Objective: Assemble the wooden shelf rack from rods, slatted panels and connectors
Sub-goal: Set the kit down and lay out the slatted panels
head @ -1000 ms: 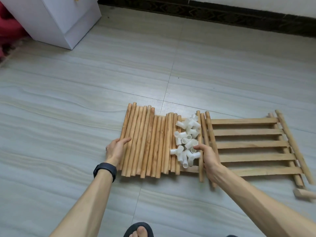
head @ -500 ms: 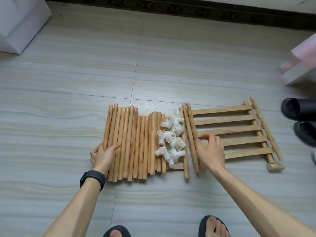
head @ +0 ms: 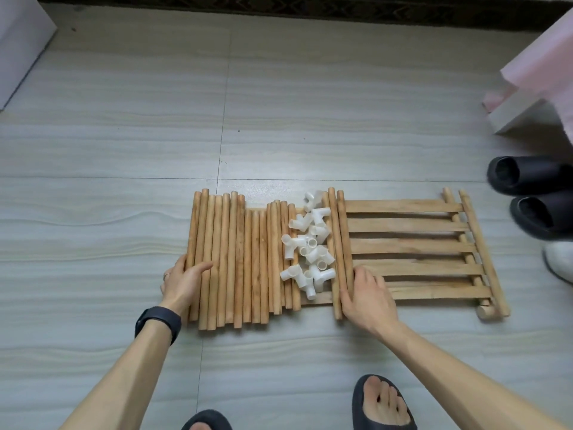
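Note:
Several wooden rods (head: pixel 245 259) lie side by side on the tiled floor. To their right sits a heap of white plastic connectors (head: pixel 310 246). Two more rods (head: pixel 339 243) lie beside the heap, at the left edge of a stack of slatted panels (head: pixel 412 246). My left hand (head: pixel 183 282) rests flat against the leftmost rods, fingers apart, holding nothing. My right hand (head: pixel 369 294) presses on the near ends of the two rods and the panel's front slat, fingers spread. A short wooden piece (head: pixel 485 311) lies at the panel's near right corner.
Black slippers (head: pixel 533 197) and a white shoe (head: pixel 558 262) stand at the right. A pink-covered white box (head: pixel 533 97) is at the upper right, a white cabinet (head: pixel 18 41) at the upper left. My feet in dark sandals (head: pixel 383 405) are at the bottom.
The view has swung right and downward. My right hand slid from the panel slats back to the near ends of the two rods. My left hand stays on the leftmost rods.

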